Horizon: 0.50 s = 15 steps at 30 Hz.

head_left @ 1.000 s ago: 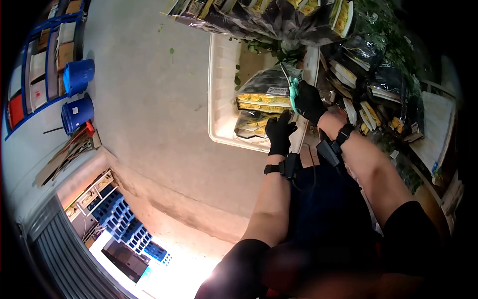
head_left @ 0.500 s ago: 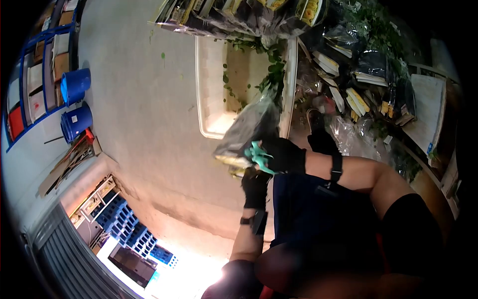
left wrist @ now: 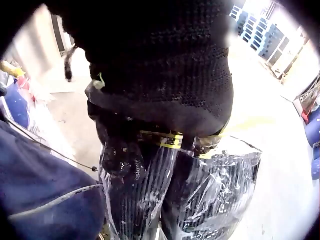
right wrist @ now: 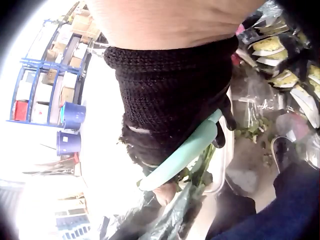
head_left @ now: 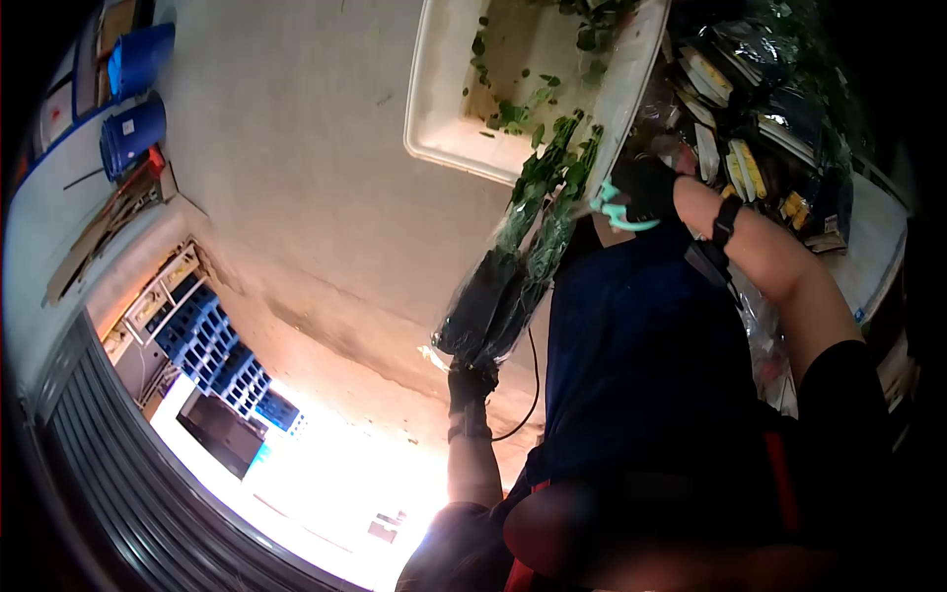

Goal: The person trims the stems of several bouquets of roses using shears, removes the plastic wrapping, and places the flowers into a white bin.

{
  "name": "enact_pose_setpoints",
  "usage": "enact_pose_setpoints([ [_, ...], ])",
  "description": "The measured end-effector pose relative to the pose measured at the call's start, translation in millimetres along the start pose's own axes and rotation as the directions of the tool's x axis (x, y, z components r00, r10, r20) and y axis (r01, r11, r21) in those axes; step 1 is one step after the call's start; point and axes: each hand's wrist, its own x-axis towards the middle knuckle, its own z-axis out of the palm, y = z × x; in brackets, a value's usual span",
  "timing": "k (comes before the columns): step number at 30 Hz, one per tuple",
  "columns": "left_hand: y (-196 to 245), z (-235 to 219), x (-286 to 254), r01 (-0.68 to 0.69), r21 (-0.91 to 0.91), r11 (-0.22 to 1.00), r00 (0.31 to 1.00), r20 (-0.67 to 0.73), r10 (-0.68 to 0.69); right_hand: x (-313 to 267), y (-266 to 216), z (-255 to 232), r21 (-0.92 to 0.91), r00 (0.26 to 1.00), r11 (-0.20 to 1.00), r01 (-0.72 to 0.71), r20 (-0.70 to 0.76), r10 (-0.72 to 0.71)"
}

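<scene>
Your left hand (head_left: 472, 387), black-gloved and near 6 o'clock in the head view, has its grip around the lower end of two wrapped flower bunches (head_left: 483, 301). Their dark-and-clear sleeves lie about the middle of the view, with the leafy stems pointing to 1 o'clock. The stem tips overlap the near edge of the white tub (head_left: 439, 118) at 12 o'clock; you cannot tell from here whether they touch it. Loose leaves lie inside the tub.

At 2 o'clock your gloved right hand (head_left: 646, 192) has its grip on mint-handled scissors (right wrist: 186, 156), apart from your left hand. Beyond it, also toward 2 o'clock, more wrapped bunches (head_left: 745, 170) are piled. Blue bins (head_left: 135, 130) stand at 10 o'clock.
</scene>
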Motion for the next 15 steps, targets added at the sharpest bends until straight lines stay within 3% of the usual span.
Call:
enact_pose_setpoints([
  [1, -1.4, -17.6, 14.4, 0.076, -0.107, 0.991, 0.996, -0.036, -0.080, 17.6, -4.3, -6.1, -0.124, 0.998, 0.991, -0.048, 0.038, 0.054],
  [3, -7.9, -68.6, 48.4, 0.039, 0.175, 0.984, 0.998, 0.039, -0.046, 41.9, -5.5, -17.5, 0.091, 0.995, 0.991, -0.097, -0.012, 0.099],
  [5, -7.1, -69.5, 51.6, 0.013, 0.336, 0.942, 0.997, 0.066, -0.037, 71.4, -5.8, -24.7, -0.180, 0.973, 0.969, -0.172, 0.124, 0.196],
  [7, 0.5, -53.8, 48.1, 0.015, 0.388, 0.921, 0.999, 0.029, -0.028, 94.1, -8.7, -16.0, -0.296, 0.959, 0.941, -0.164, 0.176, 0.223],
  [8, 1.5, -61.5, 56.4, 0.103, 0.205, 0.973, 0.991, 0.061, -0.118, 99.9, -12.1, -14.7, -0.162, 0.963, 0.983, -0.092, 0.238, 0.129],
  [10, 0.6, -65.9, 63.7, 0.072, 0.343, 0.937, 0.996, 0.024, -0.086, 108.7, -21.5, -17.1, 0.126, 0.944, 0.991, 0.035, 0.322, -0.074],
  [11, 0.3, -67.7, 66.0, 0.058, 0.412, 0.910, 0.998, 0.010, -0.068, 114.6, -24.3, -3.6, 0.047, 0.954, 0.999, 0.025, 0.297, -0.038],
  [13, 1.5, -71.6, 67.8, -0.084, 0.643, 0.761, 0.994, 0.107, 0.019, 113.2, -34.1, 13.7, -0.067, 0.988, 0.997, 0.035, 0.155, -0.024],
  [14, 1.7, -73.9, 69.7, -0.159, 0.734, 0.660, 0.985, 0.166, 0.053, 114.1, -29.6, 19.4, -0.045, 0.990, 0.991, 0.127, 0.067, -0.124],
  [15, -1.7, -84.3, 78.5, -0.212, 0.800, 0.561, 0.975, 0.208, 0.073, 118.2, -23.3, 19.9, -0.016, 0.989, 0.998, 0.060, 0.135, -0.058],
])
